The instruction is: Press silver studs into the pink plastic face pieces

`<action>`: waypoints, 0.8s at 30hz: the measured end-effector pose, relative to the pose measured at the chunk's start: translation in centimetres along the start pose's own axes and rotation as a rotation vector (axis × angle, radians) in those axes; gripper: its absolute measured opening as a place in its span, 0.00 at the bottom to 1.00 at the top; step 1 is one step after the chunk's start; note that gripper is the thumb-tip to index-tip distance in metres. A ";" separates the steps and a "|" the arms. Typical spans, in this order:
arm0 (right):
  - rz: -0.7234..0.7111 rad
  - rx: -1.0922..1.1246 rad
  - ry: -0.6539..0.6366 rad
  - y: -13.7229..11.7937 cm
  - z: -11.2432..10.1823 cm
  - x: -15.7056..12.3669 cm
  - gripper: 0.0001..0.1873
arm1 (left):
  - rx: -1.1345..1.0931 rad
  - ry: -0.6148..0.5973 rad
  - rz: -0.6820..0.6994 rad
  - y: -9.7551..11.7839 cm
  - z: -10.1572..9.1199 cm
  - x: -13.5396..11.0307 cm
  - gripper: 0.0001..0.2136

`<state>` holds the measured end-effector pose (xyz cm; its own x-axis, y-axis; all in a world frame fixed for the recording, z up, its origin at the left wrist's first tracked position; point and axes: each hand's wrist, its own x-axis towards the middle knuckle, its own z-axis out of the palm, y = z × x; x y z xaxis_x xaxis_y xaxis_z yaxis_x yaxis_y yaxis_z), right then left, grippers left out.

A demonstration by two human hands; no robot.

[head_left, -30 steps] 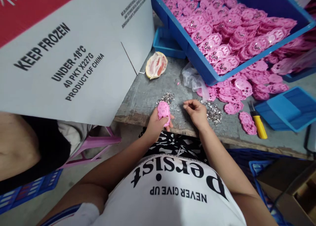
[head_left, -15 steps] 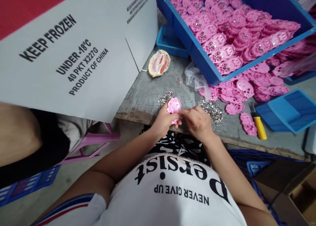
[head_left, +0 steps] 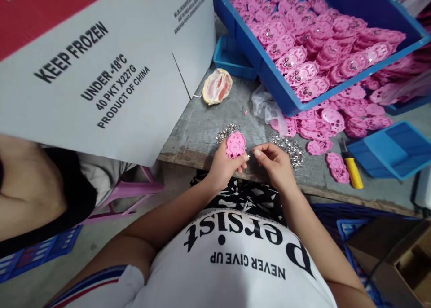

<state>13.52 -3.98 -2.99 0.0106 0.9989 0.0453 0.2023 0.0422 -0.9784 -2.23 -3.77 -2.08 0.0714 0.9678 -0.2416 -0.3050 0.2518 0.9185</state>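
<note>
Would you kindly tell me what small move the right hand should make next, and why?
Probably bring the right hand the short way left to the pink paw-shaped part. The left hand holds that part up, the right fingertips are pinched just beside it, and the pile of small metal pieces lies close behind them. Whether they pinch a piece I cannot tell.

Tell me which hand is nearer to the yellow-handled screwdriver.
Right. The right hand is beside the metal bits, left of the yellow-handled screwdriver; the left hand, holding a pink part, is farther left.
</note>
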 end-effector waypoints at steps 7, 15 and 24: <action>0.073 0.151 -0.095 -0.7 -0.5 0.3 0.18 | -0.041 -0.123 0.027 -0.6 0.0 -0.3 0.17; 0.001 0.156 0.133 0.0 -0.4 -0.3 0.15 | -0.390 -0.339 -0.124 0.0 -1.0 0.0 0.16; -0.074 0.031 0.161 0.3 0.9 -1.3 0.14 | -0.444 -0.314 -0.145 0.1 -0.7 -0.4 0.29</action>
<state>12.70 -5.29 -3.55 0.1540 0.9772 0.1465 0.1780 0.1184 -0.9769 -2.91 -4.19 -2.14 0.4005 0.8967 -0.1883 -0.6365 0.4201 0.6468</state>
